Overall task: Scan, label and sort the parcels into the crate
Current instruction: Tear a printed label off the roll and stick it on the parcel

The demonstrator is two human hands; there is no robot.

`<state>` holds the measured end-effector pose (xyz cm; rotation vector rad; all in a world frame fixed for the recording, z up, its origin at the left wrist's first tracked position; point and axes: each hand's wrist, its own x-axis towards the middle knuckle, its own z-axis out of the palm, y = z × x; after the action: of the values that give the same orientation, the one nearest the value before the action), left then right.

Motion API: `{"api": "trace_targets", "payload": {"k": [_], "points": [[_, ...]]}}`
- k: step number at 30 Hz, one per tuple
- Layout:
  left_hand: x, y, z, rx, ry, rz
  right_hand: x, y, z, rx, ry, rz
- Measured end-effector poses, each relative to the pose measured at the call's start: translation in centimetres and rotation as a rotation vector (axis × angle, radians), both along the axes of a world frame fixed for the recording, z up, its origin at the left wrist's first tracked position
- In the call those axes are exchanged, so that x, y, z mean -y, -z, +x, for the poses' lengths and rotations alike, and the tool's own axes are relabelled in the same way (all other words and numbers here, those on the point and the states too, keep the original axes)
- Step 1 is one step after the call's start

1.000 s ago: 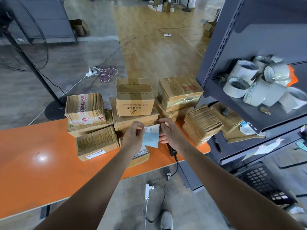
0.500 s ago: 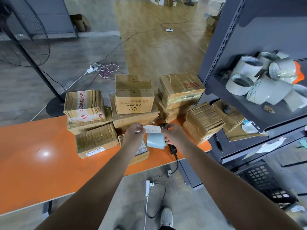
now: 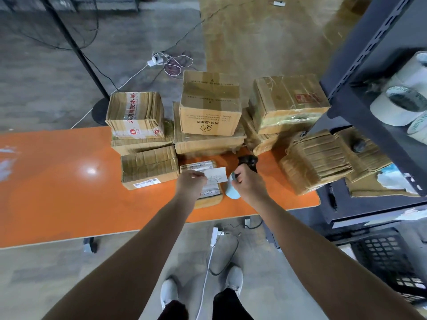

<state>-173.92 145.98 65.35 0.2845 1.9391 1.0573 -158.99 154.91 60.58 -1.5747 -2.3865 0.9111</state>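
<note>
Digit "6" on the middle box (image 3: pixel 210 105); "CHINA" on a tape roll (image 3: pixel 417 122)

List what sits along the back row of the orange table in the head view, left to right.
Red-lettered box → tall box with a cotton logo → plastic-wrapped box with a red stamp → ribbed brown bundle.

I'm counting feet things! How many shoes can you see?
2. Both are on the floor at the bottom of the picture: the left shoe and the right shoe, with a white cable between them. None seem hidden.
</note>
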Motion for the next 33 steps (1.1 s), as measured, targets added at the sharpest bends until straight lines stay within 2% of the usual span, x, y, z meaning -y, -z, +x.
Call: {"api": "trace_targets", "payload": {"k": [4,13,20,23,28,33], "points": [[0.0,0.7,-0.4,-0.030,-0.005,-0.027,0.4,0.5,-0.8,-0.085,0.037,-0.065],[0.7,1.1,-1.3,-0.072,0.017,0.000,0.8,-0.2,-1.8,-0.044,0.034,-0.197],[1.2,1.2,-2.4,-0.100,0.050,0.017,1.2,-1.4,-3.8,-0.238,0.040,-0.332],[1.2,1.2,-3.1,-0.095,0.050,0.019,1.4,-1.7,-4.7,-0.230,-0.003,-0.274],[1.3,1.4,-3.5,-0.187,0.111,0.013,1.4,-1.5,-5.8,-0.164,-0.002,-0.237],[2.0,2.8,-3.2,-0.334,0.161,-0.107,2.1,-0.5,-6.0,-0.038,0.000,-0.217]]}}
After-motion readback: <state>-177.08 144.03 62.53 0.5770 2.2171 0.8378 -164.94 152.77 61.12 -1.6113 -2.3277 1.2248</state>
